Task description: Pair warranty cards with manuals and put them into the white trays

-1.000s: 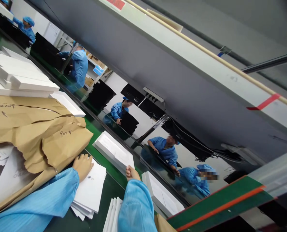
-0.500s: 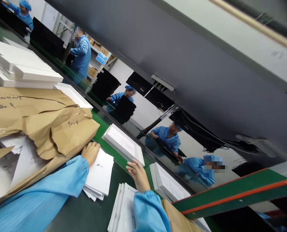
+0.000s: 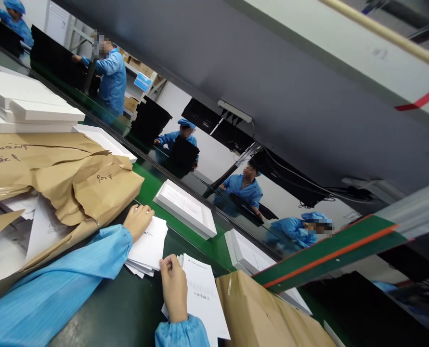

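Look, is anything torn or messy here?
Yes. The big brown paper wrapping beside the left hand is ripped open and crumpled, with white sheets showing under it. The small stack of white booklets beneath that hand is fanned out unevenly.

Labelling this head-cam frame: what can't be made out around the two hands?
- Left hand on the stack of white printed cards: small logo print too small to read.
- Right hand on the white paper manuals: pale title too faint; the hand hides whether it grips a sheet.
- Torn brown paper wrapping hides most of the white sheets beneath.
- Open white box tray: contents indistinct.
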Action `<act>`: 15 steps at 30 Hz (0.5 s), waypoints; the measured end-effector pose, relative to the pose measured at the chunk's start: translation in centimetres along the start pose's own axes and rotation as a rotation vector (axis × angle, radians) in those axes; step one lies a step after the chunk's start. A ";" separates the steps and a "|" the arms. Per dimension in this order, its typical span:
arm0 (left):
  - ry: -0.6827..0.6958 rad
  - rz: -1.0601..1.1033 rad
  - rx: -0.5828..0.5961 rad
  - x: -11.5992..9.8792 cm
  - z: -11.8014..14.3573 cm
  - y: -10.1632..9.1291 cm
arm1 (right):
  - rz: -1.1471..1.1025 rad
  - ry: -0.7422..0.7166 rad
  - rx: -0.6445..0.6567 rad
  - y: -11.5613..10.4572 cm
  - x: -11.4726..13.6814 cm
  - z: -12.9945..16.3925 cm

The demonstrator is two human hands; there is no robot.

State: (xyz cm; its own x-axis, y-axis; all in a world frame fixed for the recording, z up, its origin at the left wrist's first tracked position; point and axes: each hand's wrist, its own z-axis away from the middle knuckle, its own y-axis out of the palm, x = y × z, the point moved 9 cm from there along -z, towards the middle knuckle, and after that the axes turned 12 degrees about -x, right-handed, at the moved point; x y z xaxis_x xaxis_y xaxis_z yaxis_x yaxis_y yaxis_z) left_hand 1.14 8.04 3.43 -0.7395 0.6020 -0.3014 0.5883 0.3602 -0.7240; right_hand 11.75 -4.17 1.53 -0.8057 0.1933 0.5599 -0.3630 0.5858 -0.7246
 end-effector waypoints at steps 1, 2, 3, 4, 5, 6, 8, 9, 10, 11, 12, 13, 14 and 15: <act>0.022 -0.044 -0.012 -0.4 0.1 -0.2 | -0.010 -0.015 -0.020 -0.1 0.1 0.1; 0.031 -0.085 -0.022 -0.7 0.2 -0.3 | -0.015 -0.048 -0.046 -0.3 0.4 0.2; 0.029 -0.118 -0.024 -0.9 0.3 -0.3 | -0.007 -0.097 -0.077 -0.5 0.9 0.5; 0.019 -0.140 -0.018 -1.0 0.5 -0.2 | 0.016 -0.156 -0.113 -0.6 1.5 0.7; 0.006 -0.151 -0.006 -1.1 0.6 -0.1 | 0.055 -0.216 -0.148 -0.8 2.3 1.1; -0.004 -0.158 0.004 -1.1 0.8 0.1 | 0.100 -0.267 -0.177 -0.9 3.0 1.5; -0.006 -0.158 0.018 -1.2 0.9 0.3 | 0.176 -0.332 -0.216 -1.0 4.5 2.2; -0.009 -0.154 0.018 -1.2 1.0 0.3 | 0.198 -0.353 -0.230 -1.1 5.2 2.6; -0.013 -0.144 0.016 -1.1 1.0 0.2 | 0.208 -0.376 -0.237 -1.1 5.8 2.9; -0.020 -0.125 0.014 -1.1 0.9 0.2 | 0.212 -0.404 -0.237 -1.0 6.5 3.3; -0.035 -0.095 0.010 -1.0 0.9 0.1 | 0.213 -0.440 -0.233 -0.9 7.2 3.6; -0.059 -0.051 0.007 -0.9 0.8 -0.1 | 0.214 -0.479 -0.229 -0.7 7.9 4.0; -0.093 0.010 0.011 -0.7 0.7 -0.2 | 0.215 -0.520 -0.225 -0.4 8.4 4.3; -0.133 0.081 0.025 -0.5 0.6 -0.2 | 0.212 -0.560 -0.223 -0.2 8.9 4.6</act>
State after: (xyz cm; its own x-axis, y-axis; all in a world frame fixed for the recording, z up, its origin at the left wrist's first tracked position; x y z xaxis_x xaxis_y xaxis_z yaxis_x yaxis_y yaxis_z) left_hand 1.17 7.26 3.32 -0.7276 0.5284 -0.4375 0.6408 0.2959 -0.7084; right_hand 2.48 -6.22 4.78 -0.9938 -0.0820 0.0750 -0.1112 0.7412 -0.6620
